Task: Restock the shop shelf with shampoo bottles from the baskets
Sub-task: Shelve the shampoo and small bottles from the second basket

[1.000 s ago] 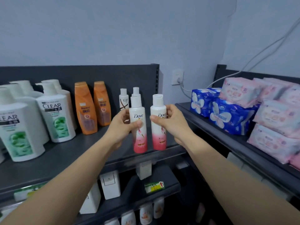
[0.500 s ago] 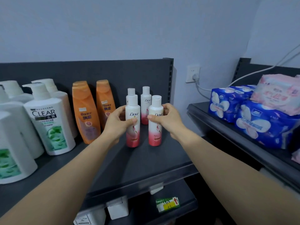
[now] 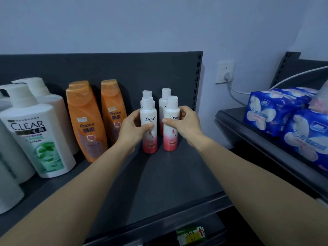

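Two white-and-pink Dove bottles stand upright on the dark shelf (image 3: 177, 174), side by side. My left hand (image 3: 132, 129) grips the left Dove bottle (image 3: 148, 139) around its middle. My right hand (image 3: 186, 124) grips the right Dove bottle (image 3: 170, 137) the same way. Directly behind them stand two more small white-capped bottles (image 3: 165, 96), partly hidden, close to the shelf's back panel.
Two orange Rejoice bottles (image 3: 87, 121) stand left of the Dove bottles, then several large white Clear pump bottles (image 3: 35, 134). Blue and pink packs (image 3: 276, 110) fill the neighbouring shelf at right. A wall socket with a plugged cable (image 3: 225, 73) sits between the shelves.
Both hands carried the two Dove bottles from the shelf's front edge deeper in, and now they stand just in front of the two rear bottles. The camera has moved closer.
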